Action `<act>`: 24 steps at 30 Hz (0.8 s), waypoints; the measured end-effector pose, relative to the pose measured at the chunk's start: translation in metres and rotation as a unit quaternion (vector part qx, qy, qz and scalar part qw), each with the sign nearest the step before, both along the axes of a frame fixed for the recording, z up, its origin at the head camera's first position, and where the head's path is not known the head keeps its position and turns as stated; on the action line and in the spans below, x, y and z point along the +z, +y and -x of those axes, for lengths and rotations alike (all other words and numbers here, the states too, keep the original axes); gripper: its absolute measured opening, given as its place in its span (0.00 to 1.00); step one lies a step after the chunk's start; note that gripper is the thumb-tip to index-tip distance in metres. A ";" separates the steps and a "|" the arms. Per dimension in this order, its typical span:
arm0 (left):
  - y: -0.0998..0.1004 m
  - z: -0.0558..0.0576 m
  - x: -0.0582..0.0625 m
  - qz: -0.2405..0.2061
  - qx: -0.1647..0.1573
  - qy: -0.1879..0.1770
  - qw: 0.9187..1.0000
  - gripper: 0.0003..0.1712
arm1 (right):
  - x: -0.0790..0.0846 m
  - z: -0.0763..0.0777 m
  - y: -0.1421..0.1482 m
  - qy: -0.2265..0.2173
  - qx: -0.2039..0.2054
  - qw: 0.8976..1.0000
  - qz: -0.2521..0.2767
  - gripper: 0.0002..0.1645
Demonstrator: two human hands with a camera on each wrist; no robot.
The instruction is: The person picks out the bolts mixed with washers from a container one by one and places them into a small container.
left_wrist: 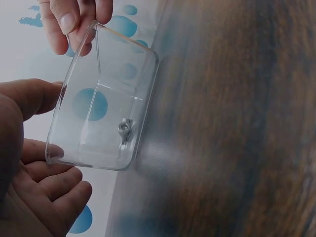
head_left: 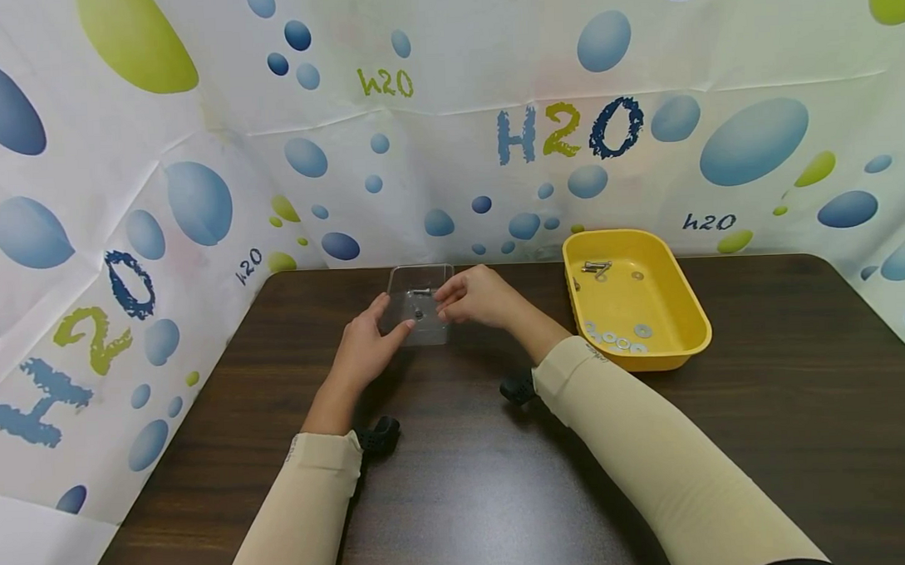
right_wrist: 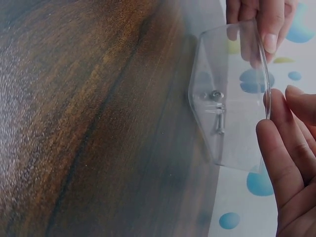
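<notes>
A clear plastic box (head_left: 428,335) stands at the back of the dark table. Inside lie a small metal bolt (right_wrist: 220,121) and a metal nut (right_wrist: 217,95). My left hand (head_left: 365,344) holds the box at its left near corner, thumb and fingers on either side of it. At the opposite side is my right hand (head_left: 479,296), its fingertips at the box's rim and its thumb apart from them. Nothing shows between the right fingers. In the left wrist view, the nut (left_wrist: 124,127) overlaps the bolt, which is hard to make out.
A yellow tray (head_left: 689,307) stands to the right, with several washers (head_left: 623,343) and a few bolts (head_left: 596,267) in it. Behind the table (head_left: 459,482) hangs a white sheet (head_left: 447,133) printed with blue and green drops.
</notes>
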State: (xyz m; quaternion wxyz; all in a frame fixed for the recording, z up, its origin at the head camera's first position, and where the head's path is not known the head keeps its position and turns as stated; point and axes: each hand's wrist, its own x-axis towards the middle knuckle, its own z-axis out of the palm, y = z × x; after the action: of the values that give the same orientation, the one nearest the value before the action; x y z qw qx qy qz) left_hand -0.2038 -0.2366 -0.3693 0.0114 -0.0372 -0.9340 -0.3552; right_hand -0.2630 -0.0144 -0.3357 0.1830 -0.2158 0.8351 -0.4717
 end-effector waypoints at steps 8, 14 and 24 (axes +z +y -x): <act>0.000 0.000 0.001 0.000 0.000 -0.004 1.000 0.43 | -0.003 0.001 0.001 -0.009 -0.004 1.000 0.017 0.18; 0.001 0.001 0.000 0.001 0.004 -0.003 1.000 0.44 | -0.001 0.002 0.008 -0.032 -0.018 0.999 0.034 0.19; 0.006 0.000 0.013 0.007 0.021 0.048 0.999 0.44 | 0.020 0.007 0.036 -0.027 -0.053 0.996 0.072 0.20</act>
State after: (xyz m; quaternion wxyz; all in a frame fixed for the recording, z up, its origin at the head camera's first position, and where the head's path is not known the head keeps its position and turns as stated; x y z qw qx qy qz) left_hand -0.2034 -0.2309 -0.3567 0.0638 -0.0350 -0.9355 -0.3458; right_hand -0.2698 0.0212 -0.3154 0.1646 -0.1710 0.8037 -0.5456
